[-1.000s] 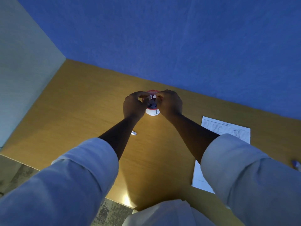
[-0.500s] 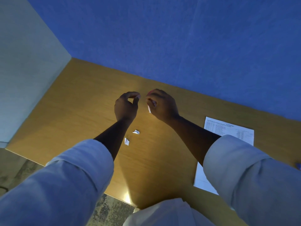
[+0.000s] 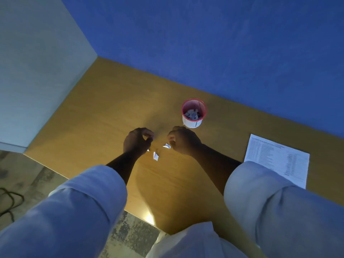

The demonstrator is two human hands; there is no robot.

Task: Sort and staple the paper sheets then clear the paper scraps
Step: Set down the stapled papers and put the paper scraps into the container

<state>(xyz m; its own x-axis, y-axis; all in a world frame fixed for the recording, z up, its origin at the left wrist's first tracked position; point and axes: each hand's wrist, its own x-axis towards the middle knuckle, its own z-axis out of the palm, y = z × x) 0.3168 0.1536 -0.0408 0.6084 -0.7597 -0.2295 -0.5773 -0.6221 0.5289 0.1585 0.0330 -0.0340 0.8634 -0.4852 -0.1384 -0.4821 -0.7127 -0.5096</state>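
A white cup with a red rim (image 3: 193, 113) stands at the back of the wooden desk (image 3: 104, 112), with several paper scraps inside. Both hands hang low over the desk in front of it. My right hand (image 3: 183, 141) has its fingers curled down, and its fingertips pinch a small white paper scrap (image 3: 167, 146) on the desk. A second scrap (image 3: 155, 156) lies between my hands. My left hand (image 3: 137, 142) is curled, thumb against forefinger, with nothing visible inside; a tiny white sliver (image 3: 148, 150) shows at its lower edge.
A printed sheet stack (image 3: 277, 159) lies at the right, partly under my right sleeve. A blue partition (image 3: 204, 43) backs the desk and a grey panel (image 3: 37, 71) closes its left side. A dark cable (image 3: 9, 202) lies on the floor at the left.
Both hands left the cup's mouth and came down and nearer to the two scraps on the desk. The cup is now uncovered behind them, and the view has shifted.
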